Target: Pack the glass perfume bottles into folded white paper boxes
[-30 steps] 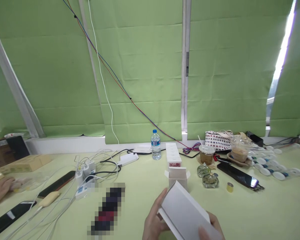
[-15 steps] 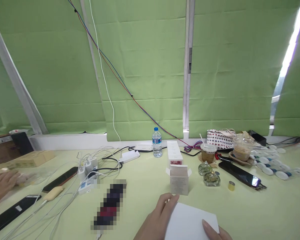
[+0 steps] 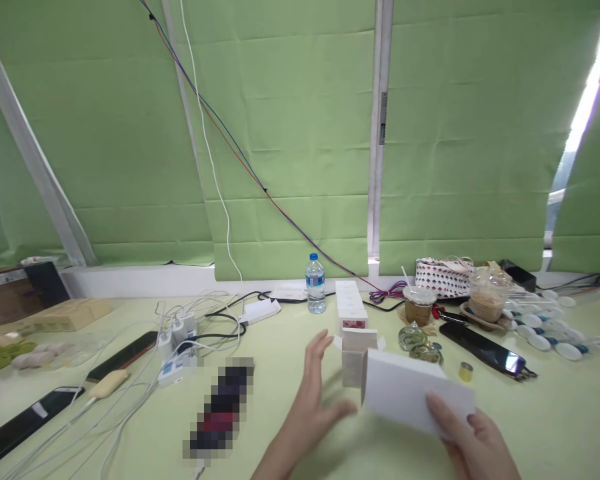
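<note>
My right hand (image 3: 473, 433) grips a white folded piece of card (image 3: 410, 393) by its right end, thumb on the near face. The card is tilted up, and a narrow folded side shows at its left edge. My left hand (image 3: 313, 393) holds nothing; its fingers and thumb are spread, left of the card. Just beyond it stands a small white box (image 3: 353, 365), open at the top with flaps out, partly covered by the card. Behind that box is a row of white boxes (image 3: 349, 303).
Two glass bottles (image 3: 411, 337) and a gold cap (image 3: 465, 371) sit to the right, near a black hair clipper (image 3: 485, 350) and an iced drink cup (image 3: 419, 308). A water bottle (image 3: 315, 287) stands at the back. White cables and phones cover the left side.
My left hand has let go of the card and opened. My right hand has lifted the card and tilted it up. Another hand at the far left has gone from view.
</note>
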{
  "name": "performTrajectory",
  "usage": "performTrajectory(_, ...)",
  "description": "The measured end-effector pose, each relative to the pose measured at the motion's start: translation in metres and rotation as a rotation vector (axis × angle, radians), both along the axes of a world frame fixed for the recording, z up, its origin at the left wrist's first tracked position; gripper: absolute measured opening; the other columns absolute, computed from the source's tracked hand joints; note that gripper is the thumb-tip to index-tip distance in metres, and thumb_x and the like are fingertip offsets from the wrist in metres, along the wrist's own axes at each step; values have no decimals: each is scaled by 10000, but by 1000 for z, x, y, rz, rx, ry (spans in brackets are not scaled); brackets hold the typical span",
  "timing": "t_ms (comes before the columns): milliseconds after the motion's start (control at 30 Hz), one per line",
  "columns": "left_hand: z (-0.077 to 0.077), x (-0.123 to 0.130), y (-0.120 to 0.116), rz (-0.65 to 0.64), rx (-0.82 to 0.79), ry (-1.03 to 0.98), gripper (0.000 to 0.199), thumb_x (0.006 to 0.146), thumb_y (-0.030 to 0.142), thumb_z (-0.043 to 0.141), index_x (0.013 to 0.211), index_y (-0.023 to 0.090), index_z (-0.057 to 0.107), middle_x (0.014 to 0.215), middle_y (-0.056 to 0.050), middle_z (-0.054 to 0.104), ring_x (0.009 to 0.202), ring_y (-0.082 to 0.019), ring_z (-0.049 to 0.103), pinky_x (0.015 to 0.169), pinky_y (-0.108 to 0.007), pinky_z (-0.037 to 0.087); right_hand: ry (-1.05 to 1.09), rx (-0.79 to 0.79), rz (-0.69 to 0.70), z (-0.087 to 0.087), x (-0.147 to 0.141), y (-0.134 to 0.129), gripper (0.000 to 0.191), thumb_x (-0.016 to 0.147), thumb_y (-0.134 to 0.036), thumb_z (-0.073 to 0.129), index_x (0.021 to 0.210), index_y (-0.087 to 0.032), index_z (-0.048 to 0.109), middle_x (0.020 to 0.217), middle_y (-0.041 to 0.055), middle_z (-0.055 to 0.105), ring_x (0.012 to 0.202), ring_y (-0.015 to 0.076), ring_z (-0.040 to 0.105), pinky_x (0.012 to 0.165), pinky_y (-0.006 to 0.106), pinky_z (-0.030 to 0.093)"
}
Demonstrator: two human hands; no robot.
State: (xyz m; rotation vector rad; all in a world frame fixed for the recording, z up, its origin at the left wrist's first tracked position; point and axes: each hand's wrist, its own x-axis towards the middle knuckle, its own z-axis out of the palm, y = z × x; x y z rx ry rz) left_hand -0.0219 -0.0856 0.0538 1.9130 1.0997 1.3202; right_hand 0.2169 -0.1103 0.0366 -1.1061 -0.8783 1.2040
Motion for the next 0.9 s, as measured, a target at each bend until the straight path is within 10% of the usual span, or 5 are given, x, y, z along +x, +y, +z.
performTrajectory(200, -9, 10, 53, 13, -118, -30, 608, 616, 140, 729, 1177, 283, 541, 1358, -77, 415, 1258, -288, 398, 1039, -446, 344, -368, 325, -13, 53, 17, 49, 514, 758, -516, 649, 1137, -170, 646, 1163, 85, 674, 1061, 284, 599, 801, 295, 521)
performTrajectory(400, -22, 12, 57, -67, -200, -227, 595, 622, 58, 619, 1184, 242, 550, 1159, -51, 584, 906, -205, 559, 831, -333, 479, -798, 650, 250, 89, 0, 81, 252, 891, -375, 478, 751, -212, 611, 1121, 78, 632, 1064, 249, 559, 866, 319, 445)
performTrajectory(900, -26, 6, 49, -9, -107, -141, 606, 652, 46, 591, 1217, 261, 551, 1212, -56, 580, 1066, -240, 524, 834, -312, 461, -1310, 812, 430, 102, -35, 88, 302, 802, 2, 370, 827, -220, 574, 990, 45, 623, 927, 207, 544, 735, 291, 428)
